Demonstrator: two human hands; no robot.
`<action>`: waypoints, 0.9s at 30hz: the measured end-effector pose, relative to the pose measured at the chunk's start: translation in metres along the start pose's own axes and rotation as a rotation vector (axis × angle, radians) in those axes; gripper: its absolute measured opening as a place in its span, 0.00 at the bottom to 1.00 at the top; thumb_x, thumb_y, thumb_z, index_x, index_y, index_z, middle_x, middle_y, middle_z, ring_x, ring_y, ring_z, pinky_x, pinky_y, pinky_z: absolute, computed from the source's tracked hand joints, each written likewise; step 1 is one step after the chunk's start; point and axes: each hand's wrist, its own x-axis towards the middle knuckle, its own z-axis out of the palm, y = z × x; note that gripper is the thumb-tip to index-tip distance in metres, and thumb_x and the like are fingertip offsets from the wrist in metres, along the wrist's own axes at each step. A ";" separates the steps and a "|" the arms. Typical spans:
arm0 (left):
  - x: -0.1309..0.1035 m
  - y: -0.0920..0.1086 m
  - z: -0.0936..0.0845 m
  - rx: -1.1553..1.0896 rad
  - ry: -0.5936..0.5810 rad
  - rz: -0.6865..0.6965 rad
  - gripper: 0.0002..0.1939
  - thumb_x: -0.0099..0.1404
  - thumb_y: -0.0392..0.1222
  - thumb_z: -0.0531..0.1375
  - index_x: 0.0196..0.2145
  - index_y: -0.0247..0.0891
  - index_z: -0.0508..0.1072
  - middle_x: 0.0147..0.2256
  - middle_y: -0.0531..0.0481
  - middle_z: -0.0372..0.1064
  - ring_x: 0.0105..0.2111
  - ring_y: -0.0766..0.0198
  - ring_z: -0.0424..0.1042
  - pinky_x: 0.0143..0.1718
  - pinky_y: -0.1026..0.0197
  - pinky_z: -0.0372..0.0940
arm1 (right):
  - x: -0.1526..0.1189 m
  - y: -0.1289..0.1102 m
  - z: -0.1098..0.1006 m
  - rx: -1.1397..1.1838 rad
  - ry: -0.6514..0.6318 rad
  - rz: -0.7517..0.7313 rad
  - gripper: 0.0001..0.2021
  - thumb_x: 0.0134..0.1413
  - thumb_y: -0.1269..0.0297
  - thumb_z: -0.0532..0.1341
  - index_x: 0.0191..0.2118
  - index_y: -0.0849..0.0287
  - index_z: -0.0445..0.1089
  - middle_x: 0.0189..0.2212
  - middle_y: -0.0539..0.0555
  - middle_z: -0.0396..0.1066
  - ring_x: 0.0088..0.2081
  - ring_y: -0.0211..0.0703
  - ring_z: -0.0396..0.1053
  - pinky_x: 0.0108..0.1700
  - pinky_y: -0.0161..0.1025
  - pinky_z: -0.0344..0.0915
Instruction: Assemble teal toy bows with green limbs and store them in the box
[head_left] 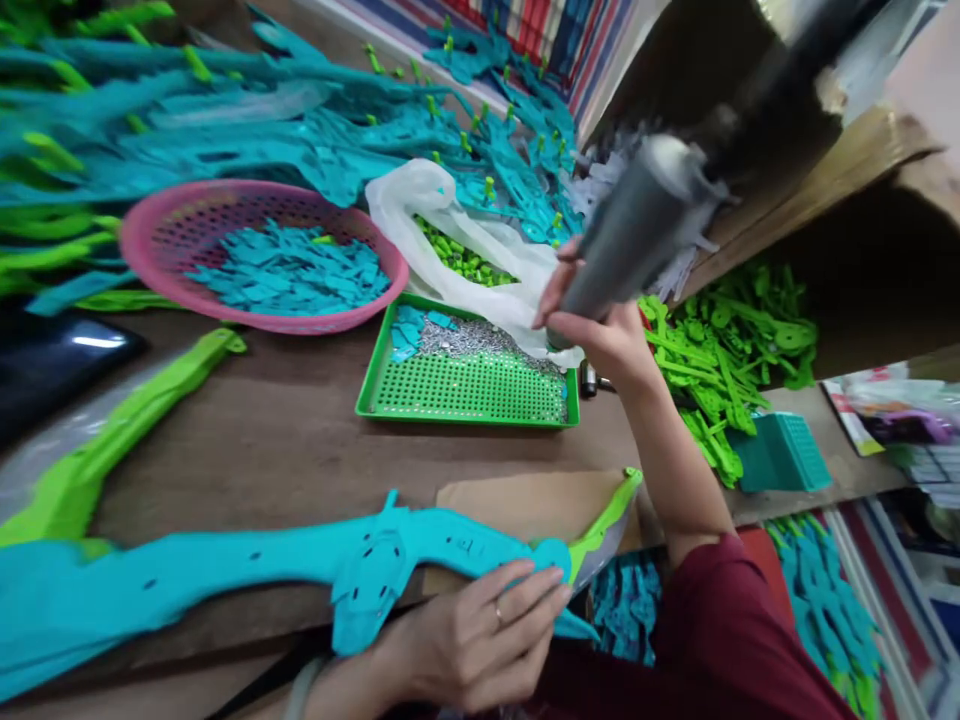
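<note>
A long blue plastic part [285,552] lies along the front edge of the wooden table. My left hand [487,630], with a ring on one finger, rests over its right end, its fingers bent onto a round blue piece [551,560]. Higher up at the right, my right hand [592,325] is wrapped round a grey cylindrical tool [634,225], which tilts up to the right and is blurred at its top. Beneath that hand is the right end of a green perforated tray [469,388] holding small metal pieces and blue bits.
A pink basket [262,322] of blue pieces stands left of the tray. A white bag [431,262] holds small green pieces. Blue parts [285,140] pile up behind; green parts [712,350] and a teal box [784,455] are at the right. A black object [60,360] lies left.
</note>
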 end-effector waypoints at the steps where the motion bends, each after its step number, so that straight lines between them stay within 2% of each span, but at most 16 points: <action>1: -0.002 0.000 0.002 -0.018 0.024 0.004 0.06 0.66 0.38 0.62 0.39 0.38 0.79 0.52 0.42 0.77 0.57 0.51 0.73 0.54 0.52 0.73 | -0.010 0.004 -0.002 0.022 0.080 0.005 0.29 0.52 0.41 0.63 0.53 0.52 0.59 0.30 0.47 0.65 0.29 0.39 0.69 0.35 0.41 0.72; 5: -0.004 0.001 0.005 -0.091 0.057 -0.039 0.06 0.63 0.37 0.61 0.36 0.37 0.80 0.52 0.42 0.77 0.57 0.52 0.72 0.57 0.53 0.72 | -0.045 0.025 0.009 0.047 0.435 0.098 0.23 0.55 0.43 0.58 0.51 0.49 0.56 0.22 0.41 0.53 0.19 0.37 0.58 0.25 0.39 0.65; 9: -0.004 0.002 0.006 -0.143 0.033 -0.077 0.08 0.63 0.38 0.61 0.37 0.37 0.80 0.52 0.41 0.77 0.57 0.52 0.73 0.58 0.54 0.72 | -0.052 0.036 0.025 0.066 0.630 0.163 0.22 0.54 0.41 0.55 0.47 0.51 0.61 0.19 0.41 0.50 0.17 0.39 0.56 0.26 0.41 0.66; 14: -0.007 0.004 0.015 -0.134 0.121 -0.067 0.07 0.63 0.38 0.61 0.35 0.37 0.80 0.52 0.41 0.77 0.57 0.51 0.73 0.57 0.53 0.73 | -0.047 0.039 0.028 0.143 0.655 0.145 0.20 0.53 0.45 0.58 0.46 0.51 0.62 0.19 0.41 0.53 0.17 0.38 0.58 0.25 0.40 0.65; 18: -0.008 0.004 0.016 -0.135 0.130 -0.062 0.07 0.63 0.37 0.61 0.35 0.36 0.80 0.51 0.40 0.78 0.57 0.51 0.73 0.57 0.53 0.72 | -0.049 0.042 0.028 0.215 0.653 0.162 0.21 0.50 0.47 0.62 0.45 0.51 0.61 0.19 0.40 0.56 0.17 0.37 0.60 0.25 0.39 0.65; 20: -0.006 0.002 0.012 -0.136 0.107 -0.068 0.07 0.63 0.37 0.61 0.35 0.36 0.80 0.52 0.40 0.77 0.57 0.51 0.73 0.58 0.53 0.72 | -0.049 0.046 0.029 0.233 0.662 0.183 0.21 0.48 0.46 0.63 0.44 0.51 0.59 0.19 0.40 0.56 0.17 0.37 0.60 0.25 0.39 0.66; 24: 0.001 -0.002 0.002 -0.107 -0.012 -0.079 0.08 0.66 0.36 0.59 0.37 0.38 0.79 0.53 0.44 0.76 0.58 0.55 0.71 0.60 0.55 0.69 | -0.044 0.053 0.030 0.266 0.703 0.203 0.21 0.46 0.46 0.65 0.40 0.51 0.58 0.19 0.40 0.59 0.17 0.36 0.61 0.24 0.38 0.66; 27: 0.003 0.000 0.007 -0.040 0.030 -0.069 0.15 0.71 0.34 0.51 0.38 0.37 0.79 0.54 0.43 0.76 0.59 0.56 0.71 0.67 0.52 0.61 | -0.043 0.053 0.032 0.227 0.740 0.280 0.22 0.48 0.44 0.65 0.40 0.52 0.60 0.19 0.40 0.61 0.17 0.35 0.63 0.24 0.37 0.68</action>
